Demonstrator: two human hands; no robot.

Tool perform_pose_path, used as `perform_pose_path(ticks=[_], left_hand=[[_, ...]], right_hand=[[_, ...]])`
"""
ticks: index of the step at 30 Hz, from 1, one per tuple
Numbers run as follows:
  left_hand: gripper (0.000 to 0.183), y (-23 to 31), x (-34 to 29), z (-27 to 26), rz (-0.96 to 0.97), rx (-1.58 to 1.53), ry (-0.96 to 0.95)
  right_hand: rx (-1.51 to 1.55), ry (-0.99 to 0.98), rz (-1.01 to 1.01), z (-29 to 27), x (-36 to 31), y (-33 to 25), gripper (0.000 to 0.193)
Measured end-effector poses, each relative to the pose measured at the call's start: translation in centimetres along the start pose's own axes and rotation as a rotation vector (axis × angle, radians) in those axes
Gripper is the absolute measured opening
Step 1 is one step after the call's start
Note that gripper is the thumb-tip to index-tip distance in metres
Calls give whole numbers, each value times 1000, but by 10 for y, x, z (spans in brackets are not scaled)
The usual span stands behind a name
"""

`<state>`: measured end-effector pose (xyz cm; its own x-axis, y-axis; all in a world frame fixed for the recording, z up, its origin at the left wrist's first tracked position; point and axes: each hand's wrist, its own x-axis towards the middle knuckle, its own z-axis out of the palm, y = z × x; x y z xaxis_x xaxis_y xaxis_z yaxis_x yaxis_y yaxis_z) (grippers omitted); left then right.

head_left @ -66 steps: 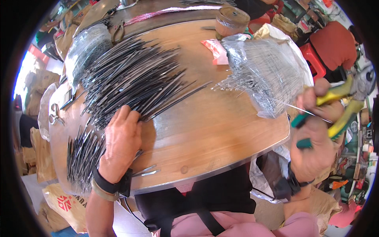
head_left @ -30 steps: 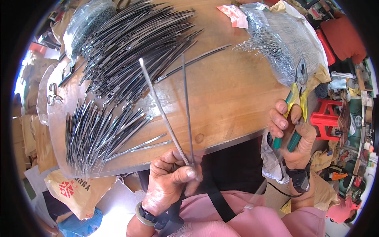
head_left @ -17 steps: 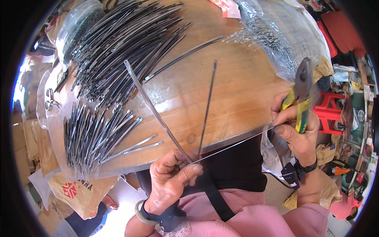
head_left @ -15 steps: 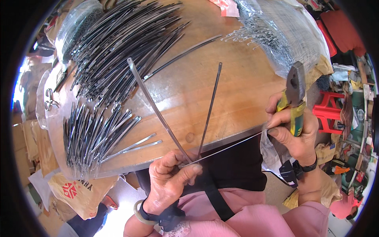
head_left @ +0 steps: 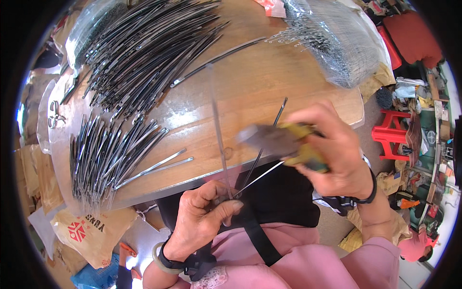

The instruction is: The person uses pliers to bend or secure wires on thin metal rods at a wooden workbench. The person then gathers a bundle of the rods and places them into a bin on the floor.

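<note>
Both grips are closed near the bench (head_left: pixel 301 77) edge, left hand (head_left: pixel 199 219) on metal strips (head_left: pixel 219 127), right hand (head_left: pixel 339 156) on pliers (head_left: pixel 272 139); the wire (head_left: pixel 262 178) needs even tension.

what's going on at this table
A person's left-hand grip pinches two narrow metal strips, spread in a V, and a thin wire runs from there toward the right-hand grip. That one holds yellow-handled pliers, blurred, over the near edge of the wooden table. On the left lie a large pile of dark strips and a smaller pile; a plastic-wrapped bundle of looped wires lies far right.
</note>
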<state>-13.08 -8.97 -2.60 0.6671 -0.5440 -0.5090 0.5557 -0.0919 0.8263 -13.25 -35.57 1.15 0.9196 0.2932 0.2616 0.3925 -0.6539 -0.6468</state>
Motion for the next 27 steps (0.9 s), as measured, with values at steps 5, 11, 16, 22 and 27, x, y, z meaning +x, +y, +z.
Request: perform_pose_path(ticks=[5,11,16,22,27], left_hand=[[8,5,-6,-3,-147,24,-46],[18,7,-3,-16,-135,81,-141],[29,26,10,-17,-157,-80,-193],[26,11,11,0,-198,-70,-120],[21,1,5,13,-181,-600,0]], right_hand=[[-162,-162,-170,18,14,2,24],[-128,-211,-128,21,8,-1,21],[-118,-123,-156,21,5,-12,30],[-66,-71,-195,43,-3,-15,26],[-175,2,-125,22,-2,-12,20]])
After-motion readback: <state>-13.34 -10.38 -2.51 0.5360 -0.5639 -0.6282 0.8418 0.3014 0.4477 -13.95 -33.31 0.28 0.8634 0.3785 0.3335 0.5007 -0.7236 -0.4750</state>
